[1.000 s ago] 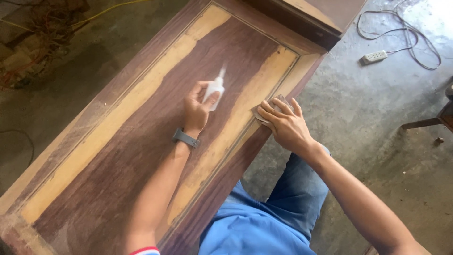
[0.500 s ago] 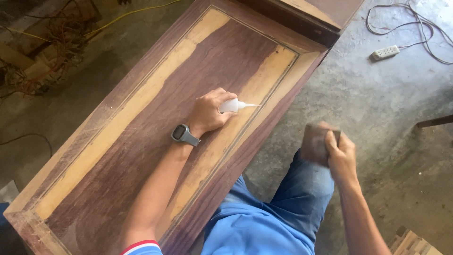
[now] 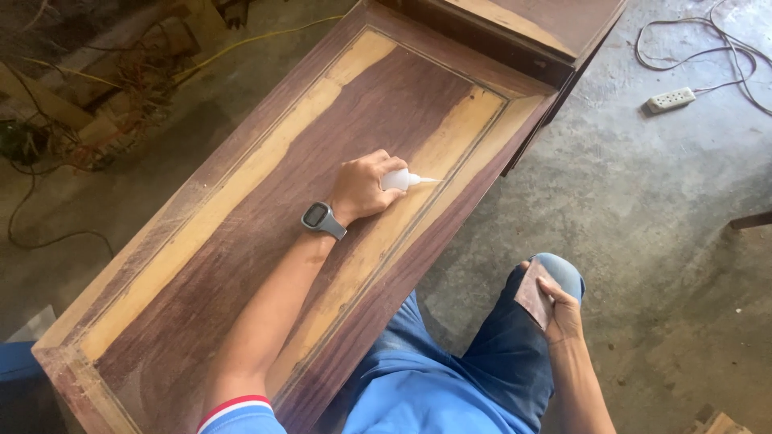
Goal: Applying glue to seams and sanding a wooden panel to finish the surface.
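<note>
My left hand [image 3: 362, 186], with a grey watch on its wrist, grips a small white squeeze bottle [image 3: 400, 180]. The bottle's nozzle points right and touches the pale strip of a large wooden panel [image 3: 241, 209], dark brown in the middle with yellowish bands along the sides. My right hand [image 3: 561, 315] rests on my knee, off the panel's right edge, and holds a folded piece of brown sandpaper [image 3: 533, 293].
Another wooden piece [image 3: 515, 24] lies across the panel's far end. A white power strip [image 3: 672, 100] with cables sits on the concrete floor at top right. Scrap wood and tangled cords [image 3: 88, 88] pile up at top left.
My right hand left the panel's edge with the sandpaper and dropped to my knee. My left hand turned the bottle from upright to nozzle-down on the panel.
</note>
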